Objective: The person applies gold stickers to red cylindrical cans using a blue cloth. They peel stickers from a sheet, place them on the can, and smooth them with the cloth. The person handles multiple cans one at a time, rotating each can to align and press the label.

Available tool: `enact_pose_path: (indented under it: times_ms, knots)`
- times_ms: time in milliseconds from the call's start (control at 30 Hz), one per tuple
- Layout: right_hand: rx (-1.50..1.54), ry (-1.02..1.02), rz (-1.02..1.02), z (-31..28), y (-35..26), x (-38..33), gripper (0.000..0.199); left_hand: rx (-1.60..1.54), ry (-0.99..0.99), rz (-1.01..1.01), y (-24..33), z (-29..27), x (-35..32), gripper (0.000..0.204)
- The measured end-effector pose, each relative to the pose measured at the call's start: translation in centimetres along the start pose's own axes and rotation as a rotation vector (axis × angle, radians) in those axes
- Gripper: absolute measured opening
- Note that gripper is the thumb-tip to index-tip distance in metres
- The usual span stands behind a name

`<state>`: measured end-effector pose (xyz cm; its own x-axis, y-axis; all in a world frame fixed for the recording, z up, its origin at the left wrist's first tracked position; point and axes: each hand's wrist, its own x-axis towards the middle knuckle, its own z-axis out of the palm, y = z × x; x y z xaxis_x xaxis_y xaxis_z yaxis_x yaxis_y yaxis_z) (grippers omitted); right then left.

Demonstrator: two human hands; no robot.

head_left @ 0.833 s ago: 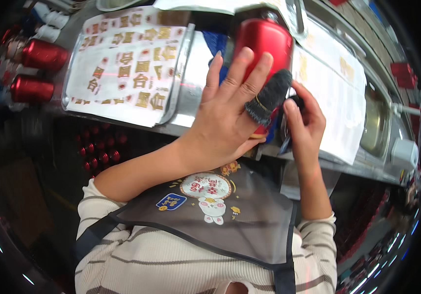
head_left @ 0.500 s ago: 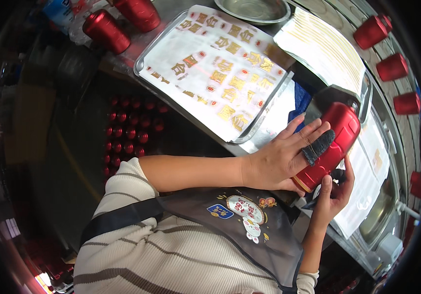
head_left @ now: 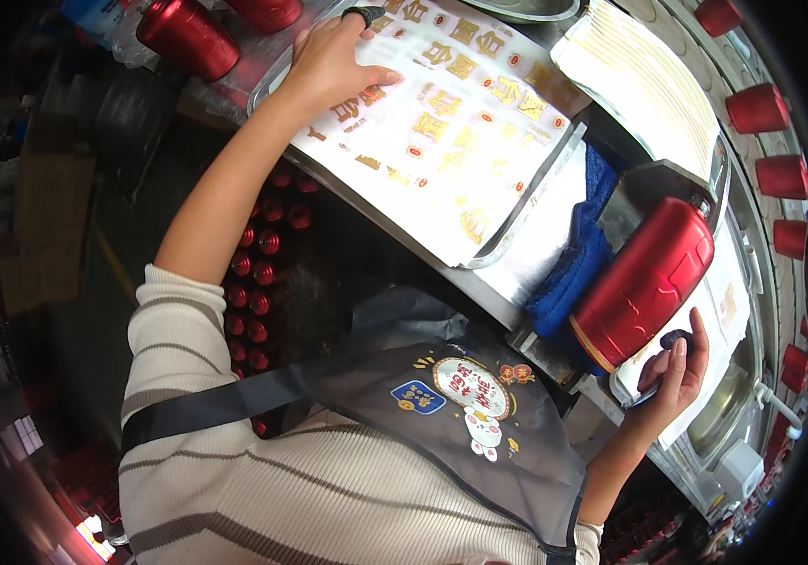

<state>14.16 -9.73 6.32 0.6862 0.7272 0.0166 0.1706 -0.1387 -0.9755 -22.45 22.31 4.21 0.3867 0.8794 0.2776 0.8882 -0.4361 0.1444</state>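
My left hand [head_left: 336,64] is stretched over the far left part of a metal tray [head_left: 517,226]. Its thumb and fingers are apart on a white sheet with gold and red decals [head_left: 432,122], and a black cover sits on one fingertip. A glossy red bottle [head_left: 644,282] lies tilted against a dark holder [head_left: 663,184] at the right. Just beside the bottle is my right hand [head_left: 672,381], with some fingers curled round a thin, flat edge that I cannot make out. Its index finger points up, and a dark cover shows on another finger.
A folded blue cloth [head_left: 568,278] lies between tray and bottle. Stacked striped sheets [head_left: 639,80] and a metal bowl [head_left: 526,8] are at the back. Red bottles stand at far left [head_left: 187,40]; red cups or caps [head_left: 759,108] line the right. Several red bottles sit below the table.
My left hand has let go of the red bottle and moved far left onto the decal sheet. My right hand has come slightly away from the bottle, which rests on the holder.
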Motion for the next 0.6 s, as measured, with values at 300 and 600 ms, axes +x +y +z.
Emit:
enact_pose_path:
  times_ms: [300, 600]
  knots:
    - [0.0, -0.025, 0.047, -0.4, 0.4, 0.1, 0.042, -0.305, -0.096, 0.189, -4.5, 0.7, 1.2, 0.041]
    - [-0.046, -0.013, 0.017, -0.6, 0.6, 0.3, 0.04, -0.279, -0.22, 0.197, -4.0, 0.3, 3.3, 0.026]
